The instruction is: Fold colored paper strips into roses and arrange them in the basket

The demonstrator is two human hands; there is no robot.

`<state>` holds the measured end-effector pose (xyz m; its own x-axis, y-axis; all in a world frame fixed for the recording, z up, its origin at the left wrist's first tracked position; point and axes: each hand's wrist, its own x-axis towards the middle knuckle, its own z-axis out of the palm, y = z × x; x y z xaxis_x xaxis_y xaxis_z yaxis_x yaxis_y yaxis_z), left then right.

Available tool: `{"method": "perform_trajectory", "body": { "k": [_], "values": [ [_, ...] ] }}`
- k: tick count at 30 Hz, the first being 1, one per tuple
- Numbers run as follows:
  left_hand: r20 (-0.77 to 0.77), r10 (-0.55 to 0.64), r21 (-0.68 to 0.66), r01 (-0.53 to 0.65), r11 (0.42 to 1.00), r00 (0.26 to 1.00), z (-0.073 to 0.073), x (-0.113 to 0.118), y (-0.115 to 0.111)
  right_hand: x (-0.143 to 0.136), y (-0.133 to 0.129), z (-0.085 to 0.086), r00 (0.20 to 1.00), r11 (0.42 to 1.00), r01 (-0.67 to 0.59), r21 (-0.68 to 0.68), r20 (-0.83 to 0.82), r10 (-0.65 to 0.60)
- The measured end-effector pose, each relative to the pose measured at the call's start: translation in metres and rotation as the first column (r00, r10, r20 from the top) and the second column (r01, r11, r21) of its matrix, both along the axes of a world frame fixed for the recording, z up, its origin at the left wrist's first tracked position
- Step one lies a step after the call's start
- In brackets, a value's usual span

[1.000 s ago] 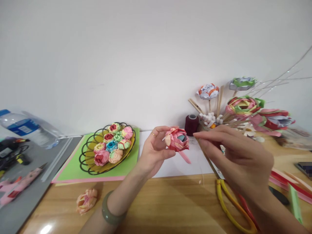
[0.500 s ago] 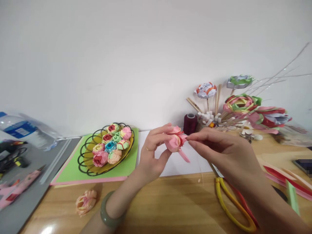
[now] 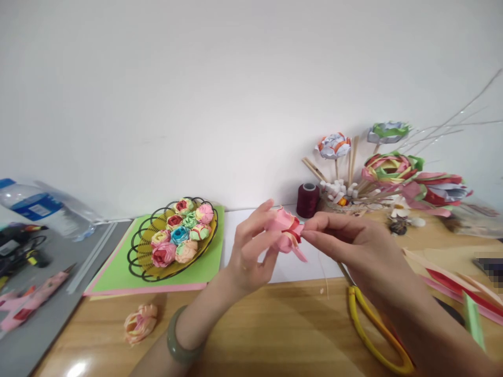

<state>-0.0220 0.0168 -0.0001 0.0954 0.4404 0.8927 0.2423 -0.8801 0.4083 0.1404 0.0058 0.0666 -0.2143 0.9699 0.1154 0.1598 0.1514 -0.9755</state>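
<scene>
the left hand (image 3: 251,254) cups a pink paper flower (image 3: 283,222) above the white paper (image 3: 314,266) toward the desk's (image 3: 275,330) back edge, fingers partly spread around its petals. the right hand (image 3: 356,241) has thumb and forefinger pinched closed on a petal tip, near a maroon thread spool (image 3: 308,201).

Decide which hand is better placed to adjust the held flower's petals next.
Probably the right hand: its fingertips pinch the edge of the pink flower, while the left hand supports it.
</scene>
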Motion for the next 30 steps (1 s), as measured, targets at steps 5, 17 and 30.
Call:
{"method": "perform_trajectory", "body": {
  "k": [5, 17, 30],
  "values": [
    [0.328, -0.409, -0.569, 0.523, 0.634, 0.852, 0.011, -0.001, -0.001, 0.007, 0.006, -0.003, 0.994, 0.995, 0.072, 0.076, 0.076, -0.077],
    [0.578, -0.276, -0.577, 0.624, 0.527, 0.768, 0.012, 0.002, 0.004, 0.006, 0.018, -0.009, 0.992, 0.999, 0.010, -0.031, 0.123, -0.006],
    [0.621, -0.205, -0.661, 0.646, 0.382, 0.757, 0.019, 0.002, 0.001, 0.003, 0.011, -0.006, 0.892, 0.881, -0.053, 0.471, 0.418, -0.170]
  ]
}}
